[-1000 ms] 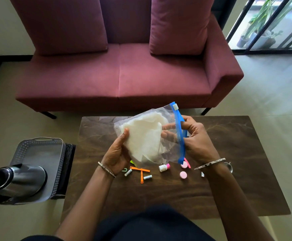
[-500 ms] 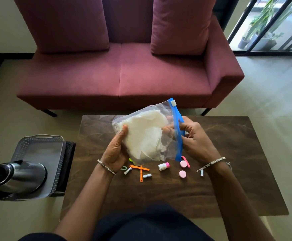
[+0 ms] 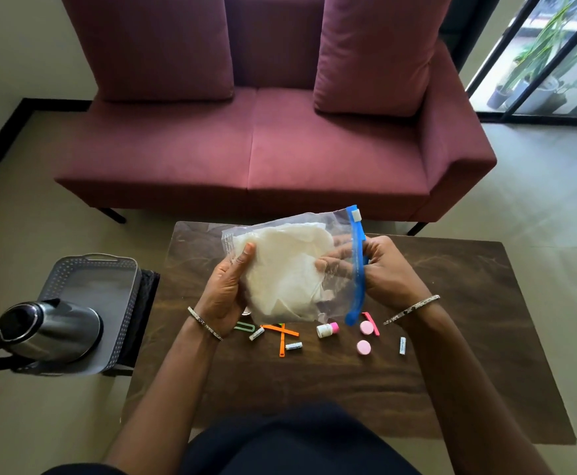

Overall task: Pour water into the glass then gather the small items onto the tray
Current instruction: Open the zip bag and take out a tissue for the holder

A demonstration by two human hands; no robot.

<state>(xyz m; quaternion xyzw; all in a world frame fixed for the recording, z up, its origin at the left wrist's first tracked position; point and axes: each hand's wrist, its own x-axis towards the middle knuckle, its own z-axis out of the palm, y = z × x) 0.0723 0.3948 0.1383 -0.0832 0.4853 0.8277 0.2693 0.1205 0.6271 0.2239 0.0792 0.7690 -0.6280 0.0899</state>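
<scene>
Barely shifted: zip bag [image 3: 280, 275] stays raised mid-frame; left hand [image 3: 225, 293] grips its closed end as brace, right hand [image 3: 390, 272] pinches the blue zip, likely spreading the mouth. Small items [image 3: 325, 330] lie beneath; tray [image 3: 74, 260] at left.

Glossy clear plastic bag [image 3: 290, 269] — shiny metal kettle [image 3: 50, 332], dark veined wood table [image 3: 451, 354], matt cloth sofa [image 3: 246, 149].

Centre frame, a clear plastic zip bag [image 3: 290, 272] overhangs the scattered small items [image 3: 328, 332]. The dark wooden table [image 3: 469, 354] lies open lower right. Left, a steel kettle [image 3: 50, 332] crowds the near half of the grey perforated tray [image 3: 84, 279].
</scene>
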